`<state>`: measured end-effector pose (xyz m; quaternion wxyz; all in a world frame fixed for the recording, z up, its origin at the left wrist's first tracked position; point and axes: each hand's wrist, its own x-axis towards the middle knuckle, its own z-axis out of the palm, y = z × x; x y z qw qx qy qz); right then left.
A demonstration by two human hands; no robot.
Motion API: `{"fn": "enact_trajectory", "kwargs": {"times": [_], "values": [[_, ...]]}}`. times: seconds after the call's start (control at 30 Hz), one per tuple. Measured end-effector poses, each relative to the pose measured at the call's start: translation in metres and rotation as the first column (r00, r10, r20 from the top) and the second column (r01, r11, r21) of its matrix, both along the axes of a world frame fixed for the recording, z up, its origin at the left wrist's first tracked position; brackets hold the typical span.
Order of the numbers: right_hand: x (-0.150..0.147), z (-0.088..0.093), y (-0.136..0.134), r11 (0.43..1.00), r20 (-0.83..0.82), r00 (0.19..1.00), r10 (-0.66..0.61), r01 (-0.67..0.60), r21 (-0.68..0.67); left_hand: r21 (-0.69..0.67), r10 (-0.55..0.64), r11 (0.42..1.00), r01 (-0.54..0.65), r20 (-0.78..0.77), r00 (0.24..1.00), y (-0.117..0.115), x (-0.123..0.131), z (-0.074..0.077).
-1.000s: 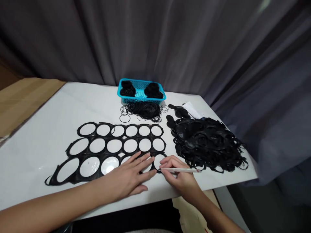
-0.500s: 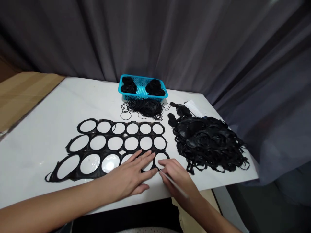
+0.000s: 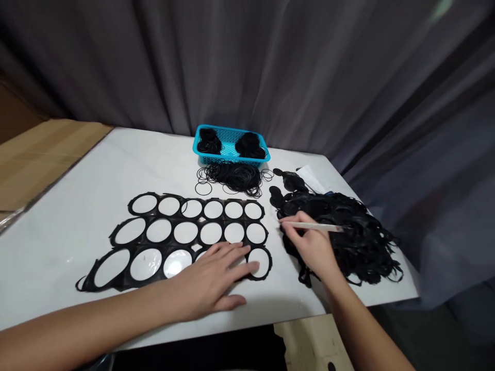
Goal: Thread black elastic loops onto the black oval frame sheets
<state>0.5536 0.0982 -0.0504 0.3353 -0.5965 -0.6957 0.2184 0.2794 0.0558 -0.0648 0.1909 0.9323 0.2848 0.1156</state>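
A black rubber sheet (image 3: 193,220) with rows of round cut-out holes lies flat on the white table (image 3: 58,232). My left hand (image 3: 216,278) rests flat on its near right part, fingers stretched out. My right hand (image 3: 309,245) pinches a thin white stick (image 3: 315,226) and hovers at the left edge of a big heap of black rubber scraps (image 3: 348,232). The stick points left to right across that heap.
A blue basket (image 3: 231,150) with two black bundles stands at the back. In front of it lies a pile of thin black rings (image 3: 232,178). A white paper (image 3: 311,178) peeks out behind the heap. Grey curtain behind; cardboard at the left.
My right hand has lifted away from the sheet's near right corner and moved up and right to the scrap heap, carrying the stick. My left hand stays on the sheet.
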Motion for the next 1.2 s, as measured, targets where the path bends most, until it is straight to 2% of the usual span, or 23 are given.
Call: {"fn": "enact_trajectory", "kwargs": {"times": [0.07,0.17,0.3,0.53,0.7,0.8,0.9,0.93,1.0,1.1,1.2], "values": [[-0.018,-0.005,-0.004,0.985,-0.111,0.987,0.12,-0.133,-0.114,0.033,0.072,0.997,-0.073,0.014,0.997,0.006,0.006,-0.005],[-0.033,-0.017,-0.007,0.951,-0.201,0.96,0.192,-0.233,-0.203,0.119,0.116,0.986,-0.115,0.002,0.993,0.012,0.01,-0.02],[-0.036,-0.025,-0.009,0.935,-0.246,0.947,0.205,-0.264,-0.238,0.152,0.125,0.981,-0.121,-0.02,0.992,0.012,0.009,-0.033],[-0.038,-0.023,-0.01,0.936,-0.221,0.949,0.223,-0.271,-0.223,0.12,0.117,0.987,-0.111,-0.05,0.992,0.011,0.008,-0.03],[-0.038,-0.024,-0.015,0.946,-0.105,0.954,0.282,-0.295,-0.138,0.106,0.12,0.987,-0.12,0.01,0.993,0.011,0.008,-0.032],[-0.038,-0.028,-0.024,0.929,0.098,0.924,0.369,-0.368,-0.029,0.111,0.135,0.984,-0.138,0.03,0.99,0.01,0.008,-0.036],[-0.038,-0.029,-0.022,0.891,0.336,0.845,0.416,-0.452,0.032,0.111,0.152,0.982,-0.155,0.029,0.988,0.009,0.008,-0.038],[-0.037,-0.028,-0.017,0.887,0.392,0.826,0.405,-0.458,0.05,0.111,0.156,0.981,-0.158,0.027,0.987,0.009,0.008,-0.037],[-0.031,-0.024,0.004,0.913,0.449,0.841,0.3,-0.39,0.12,0.105,0.159,0.982,-0.159,0.009,0.987,0.009,0.008,-0.035],[-0.016,-0.014,0.045,0.949,0.413,0.91,0.045,-0.168,0.267,0.092,0.156,0.984,-0.154,-0.023,0.987,0.01,0.008,-0.031],[-0.003,-0.001,0.075,0.944,0.352,0.934,-0.068,-0.054,0.327,0.072,0.152,0.986,-0.15,-0.02,0.988,0.01,0.006,-0.029]]}}
